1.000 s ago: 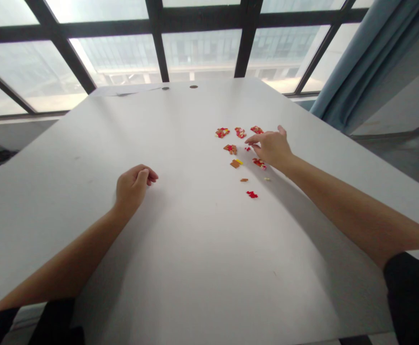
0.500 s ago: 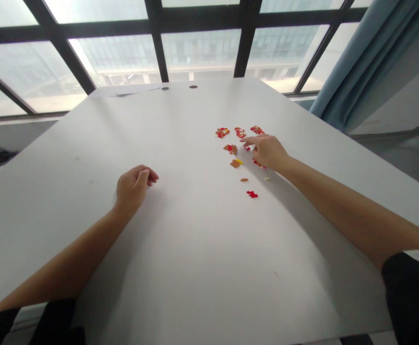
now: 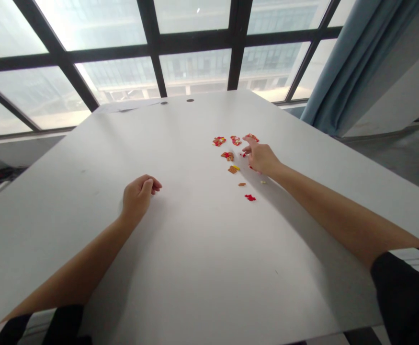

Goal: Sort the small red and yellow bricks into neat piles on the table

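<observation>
The right hand [image 3: 261, 158] reaches among small red bricks [image 3: 235, 140] on the tabletop [image 3: 195, 239], its grip apart and empty — picking comes next, needing a fine pinch — while the left hand [image 3: 137, 195] rests curled, its grip together on nothing visible.

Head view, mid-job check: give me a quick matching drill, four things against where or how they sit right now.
Things:
1. left hand
2. right hand
3. red piece
4. curtain

Places or states:
A. hangs by the window, beyond the table's far right corner
B. curled loosely, resting on bare table, away from the pieces
C. lies alone, nearest the person among the small pieces
D. stretched out over the scattered pieces, fingers reaching forward

Pairs: 1-B, 2-D, 3-C, 4-A
</observation>
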`<state>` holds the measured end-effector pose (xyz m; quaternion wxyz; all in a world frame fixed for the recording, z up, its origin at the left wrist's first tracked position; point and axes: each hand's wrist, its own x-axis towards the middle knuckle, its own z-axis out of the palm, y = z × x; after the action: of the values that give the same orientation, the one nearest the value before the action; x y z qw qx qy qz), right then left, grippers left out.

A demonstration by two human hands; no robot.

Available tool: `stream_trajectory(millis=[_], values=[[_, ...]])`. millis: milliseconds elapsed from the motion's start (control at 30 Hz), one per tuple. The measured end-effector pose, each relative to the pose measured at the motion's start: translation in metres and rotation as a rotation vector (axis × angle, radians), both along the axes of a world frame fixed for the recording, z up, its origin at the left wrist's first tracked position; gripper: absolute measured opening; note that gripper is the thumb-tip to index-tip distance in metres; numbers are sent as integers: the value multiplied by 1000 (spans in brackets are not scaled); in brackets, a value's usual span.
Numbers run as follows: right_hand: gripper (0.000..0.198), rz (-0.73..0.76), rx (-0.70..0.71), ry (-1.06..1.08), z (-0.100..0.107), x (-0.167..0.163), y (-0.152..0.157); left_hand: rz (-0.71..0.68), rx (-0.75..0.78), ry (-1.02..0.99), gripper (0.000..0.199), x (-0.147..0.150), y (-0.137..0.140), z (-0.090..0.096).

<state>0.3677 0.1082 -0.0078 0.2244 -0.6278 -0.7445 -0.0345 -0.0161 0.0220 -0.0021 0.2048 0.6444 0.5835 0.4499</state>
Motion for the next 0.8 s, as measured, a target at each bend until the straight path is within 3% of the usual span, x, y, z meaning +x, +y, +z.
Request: stream_trajectory(millis=[100, 200, 400, 633, 700, 800], values=[[65, -20, -6, 111, 18, -25, -16, -7, 6, 18, 33, -1, 0, 0], [60, 118, -2, 180, 30, -66, -41, -10, 16, 52, 34, -2, 1, 0], [66, 323, -236, 175, 19, -143, -86, 12, -30, 343, 34, -4, 3, -1], [70, 208, -255, 67, 27, -199, -87, -37, 127, 684, 43, -4, 6, -2], [74, 169, -256, 53, 28, -206, -84, -46, 101, 787, 48, -4, 9, -8], [75, 107, -322, 14, 20, -203, -80, -68, -55, 901, 59, -4, 13, -17]])
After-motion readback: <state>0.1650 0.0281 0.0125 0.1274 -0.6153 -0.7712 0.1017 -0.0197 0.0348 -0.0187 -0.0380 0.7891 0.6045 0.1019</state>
